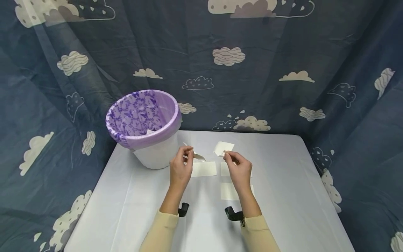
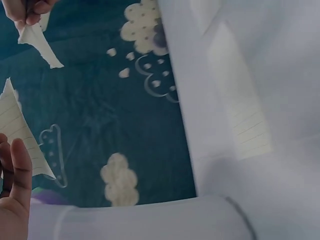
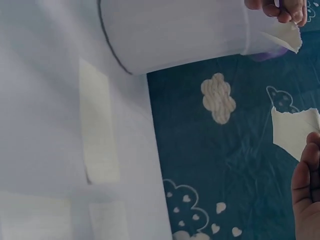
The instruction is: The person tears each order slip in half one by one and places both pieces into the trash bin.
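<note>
My left hand (image 1: 181,171) pinches a torn piece of lined paper (image 2: 15,125) between thumb and fingers, above the table. A little to the right, my right hand (image 1: 240,171) pinches another torn piece of paper (image 3: 291,129), its upper edge ragged in the right wrist view. The two pieces are apart. Beneath the hands, pale paper slips lie flat on the table: one slip (image 1: 204,169) near the left hand, a second slip (image 1: 224,169) partly behind the right hand, and a third slip (image 1: 228,191) nearer, partly covered by the right wrist.
A white bin (image 1: 157,154) with a purple patterned liner (image 1: 138,115) folded over its rim stands at the table's back left. A bit of white paper (image 1: 149,131) shows inside it. Behind the white table (image 1: 283,196) hangs a dark blue cloud-print curtain (image 1: 261,94).
</note>
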The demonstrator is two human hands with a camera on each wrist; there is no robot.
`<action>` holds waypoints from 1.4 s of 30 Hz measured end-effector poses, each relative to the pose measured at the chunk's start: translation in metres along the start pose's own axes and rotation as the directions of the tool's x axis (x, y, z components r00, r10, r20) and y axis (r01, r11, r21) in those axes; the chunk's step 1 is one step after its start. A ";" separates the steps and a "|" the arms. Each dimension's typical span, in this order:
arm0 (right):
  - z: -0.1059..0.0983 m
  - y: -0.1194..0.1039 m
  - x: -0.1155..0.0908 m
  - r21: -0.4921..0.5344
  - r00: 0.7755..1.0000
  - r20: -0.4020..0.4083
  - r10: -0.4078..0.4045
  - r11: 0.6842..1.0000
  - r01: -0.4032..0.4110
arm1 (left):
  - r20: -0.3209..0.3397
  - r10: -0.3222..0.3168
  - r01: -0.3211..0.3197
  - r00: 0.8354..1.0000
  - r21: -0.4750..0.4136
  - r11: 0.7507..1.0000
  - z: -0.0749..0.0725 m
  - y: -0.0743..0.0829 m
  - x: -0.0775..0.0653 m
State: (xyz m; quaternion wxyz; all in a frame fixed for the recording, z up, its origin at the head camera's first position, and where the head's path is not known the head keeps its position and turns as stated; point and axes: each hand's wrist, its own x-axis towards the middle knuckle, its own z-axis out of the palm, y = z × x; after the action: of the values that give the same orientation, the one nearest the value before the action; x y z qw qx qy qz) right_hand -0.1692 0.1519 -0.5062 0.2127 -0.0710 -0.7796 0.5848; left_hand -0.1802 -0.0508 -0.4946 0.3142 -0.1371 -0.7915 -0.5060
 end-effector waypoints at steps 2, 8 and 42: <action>0.004 -0.005 0.004 0.004 1.000 0.005 -0.019 1.000 0.019 | -0.025 0.029 -0.029 0.999 0.002 1.000 -0.002 0.003 0.007; 0.019 -0.023 0.017 0.064 0.994 0.024 -0.103 0.993 0.102 | -0.087 0.096 -0.095 0.992 0.011 0.995 -0.012 0.012 0.027; 0.117 -0.117 0.061 0.212 0.897 0.147 -0.416 0.899 0.382 | -0.429 0.102 -0.066 0.897 0.097 0.993 -0.069 0.023 0.096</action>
State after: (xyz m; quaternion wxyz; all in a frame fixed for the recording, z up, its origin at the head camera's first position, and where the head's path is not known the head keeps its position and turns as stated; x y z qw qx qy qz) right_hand -0.2568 0.0348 -0.4072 0.2593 0.1658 -0.7387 0.5996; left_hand -0.2163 -0.1113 -0.3967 0.5090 -0.0424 -0.7148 -0.4776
